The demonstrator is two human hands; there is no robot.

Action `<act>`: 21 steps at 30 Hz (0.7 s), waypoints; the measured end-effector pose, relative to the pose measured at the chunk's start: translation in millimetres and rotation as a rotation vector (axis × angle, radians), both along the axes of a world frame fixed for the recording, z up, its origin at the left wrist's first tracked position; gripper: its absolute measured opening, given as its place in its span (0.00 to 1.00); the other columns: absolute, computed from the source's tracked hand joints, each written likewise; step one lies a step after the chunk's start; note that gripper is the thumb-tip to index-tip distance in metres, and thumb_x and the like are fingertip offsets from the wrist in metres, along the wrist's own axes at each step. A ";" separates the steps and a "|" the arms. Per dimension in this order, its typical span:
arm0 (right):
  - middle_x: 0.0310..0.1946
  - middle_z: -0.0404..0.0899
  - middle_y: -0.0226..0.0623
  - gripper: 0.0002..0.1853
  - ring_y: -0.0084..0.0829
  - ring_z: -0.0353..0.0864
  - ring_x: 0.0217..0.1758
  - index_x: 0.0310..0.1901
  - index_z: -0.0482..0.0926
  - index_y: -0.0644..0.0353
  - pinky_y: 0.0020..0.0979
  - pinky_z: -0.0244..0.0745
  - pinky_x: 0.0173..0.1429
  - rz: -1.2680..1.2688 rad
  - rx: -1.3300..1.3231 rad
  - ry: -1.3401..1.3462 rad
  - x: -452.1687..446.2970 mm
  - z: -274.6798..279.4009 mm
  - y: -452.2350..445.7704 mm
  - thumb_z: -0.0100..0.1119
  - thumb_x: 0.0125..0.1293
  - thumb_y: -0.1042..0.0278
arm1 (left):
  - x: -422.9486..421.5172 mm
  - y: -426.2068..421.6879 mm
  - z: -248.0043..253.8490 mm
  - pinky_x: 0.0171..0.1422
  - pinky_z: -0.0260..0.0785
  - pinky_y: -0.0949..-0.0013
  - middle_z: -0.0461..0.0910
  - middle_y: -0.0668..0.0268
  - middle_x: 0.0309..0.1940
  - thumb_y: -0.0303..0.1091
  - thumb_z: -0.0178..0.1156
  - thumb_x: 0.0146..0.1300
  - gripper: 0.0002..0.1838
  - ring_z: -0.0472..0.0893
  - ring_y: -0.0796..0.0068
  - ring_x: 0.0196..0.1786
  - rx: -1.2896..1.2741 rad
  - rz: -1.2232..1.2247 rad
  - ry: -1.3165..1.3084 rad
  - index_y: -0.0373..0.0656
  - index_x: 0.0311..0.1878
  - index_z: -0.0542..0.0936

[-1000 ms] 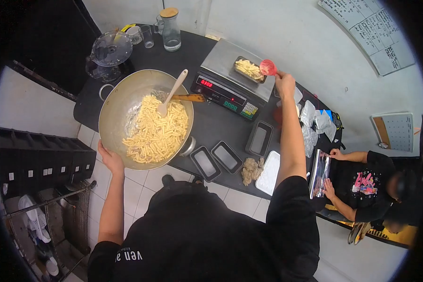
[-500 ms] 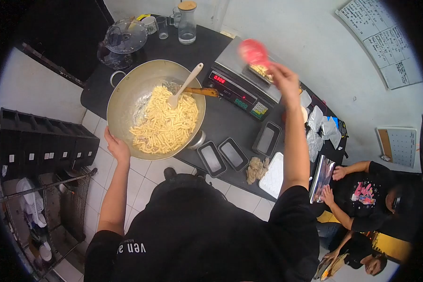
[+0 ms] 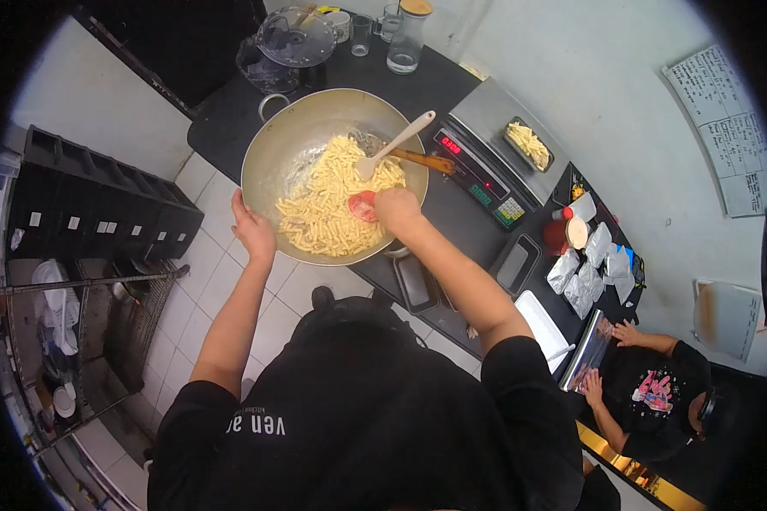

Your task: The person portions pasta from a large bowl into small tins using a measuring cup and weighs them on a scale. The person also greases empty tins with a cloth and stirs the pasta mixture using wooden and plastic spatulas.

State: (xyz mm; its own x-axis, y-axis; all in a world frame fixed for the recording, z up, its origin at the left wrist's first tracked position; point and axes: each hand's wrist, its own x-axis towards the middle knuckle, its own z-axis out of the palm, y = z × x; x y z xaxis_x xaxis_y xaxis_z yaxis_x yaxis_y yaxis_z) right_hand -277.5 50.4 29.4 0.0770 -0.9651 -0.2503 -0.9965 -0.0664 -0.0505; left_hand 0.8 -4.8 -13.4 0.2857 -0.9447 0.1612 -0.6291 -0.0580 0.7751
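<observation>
A wide metal pan (image 3: 273, 170) holds a heap of creamy cooked pasta (image 3: 324, 223). My left hand (image 3: 253, 230) holds the pan at its near left rim. In my right hand (image 3: 398, 211) is a red scoop (image 3: 363, 206), its round end down at the pasta. A pale spatula (image 3: 409, 134) and a wooden utensil (image 3: 430, 160) rest in the pan, their handles over the right rim. Right of the pan, a digital scale (image 3: 484, 179) with red digits bears a small dark tray (image 3: 510, 129) with pasta in it.
Dark loaf tins (image 3: 416, 285) and a white tray (image 3: 540, 328) line the counter's near edge. Foil packets (image 3: 581, 288) lie farther right, where another person's hands hold a foil roll (image 3: 586, 347). A glass carafe (image 3: 407, 43) stands at the back.
My right hand has moved the red scoop from above the tray on the scale down and left into the pan. The whole view has shifted; my left hand stays at the rim.
</observation>
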 end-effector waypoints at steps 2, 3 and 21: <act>0.36 0.85 0.43 0.11 0.39 0.85 0.41 0.33 0.85 0.57 0.38 0.79 0.43 0.010 0.019 -0.007 -4.6 -2.0 -5.0 0.53 0.60 0.66 | -1.6 2.3 1.3 0.70 0.42 0.33 0.69 0.63 0.65 0.29 0.38 0.72 0.22 0.72 0.57 0.64 0.012 -0.016 0.033 0.50 0.69 0.60; 0.36 0.84 0.46 0.10 0.41 0.86 0.39 0.32 0.84 0.60 0.41 0.80 0.43 0.020 0.029 -0.019 -6.1 -0.8 -7.3 0.53 0.60 0.67 | -2.8 2.6 2.5 0.70 0.43 0.34 0.69 0.62 0.66 0.29 0.38 0.72 0.22 0.72 0.57 0.64 0.004 -0.009 0.013 0.49 0.69 0.60; 0.31 0.84 0.43 0.09 0.43 0.83 0.41 0.34 0.86 0.56 0.40 0.76 0.47 0.140 -0.404 -0.339 -28.9 68.9 -56.4 0.59 0.59 0.64 | 1.9 3.6 0.8 0.68 0.50 0.45 0.74 0.58 0.60 0.29 0.39 0.71 0.23 0.75 0.56 0.59 -0.080 -0.072 -0.085 0.49 0.68 0.61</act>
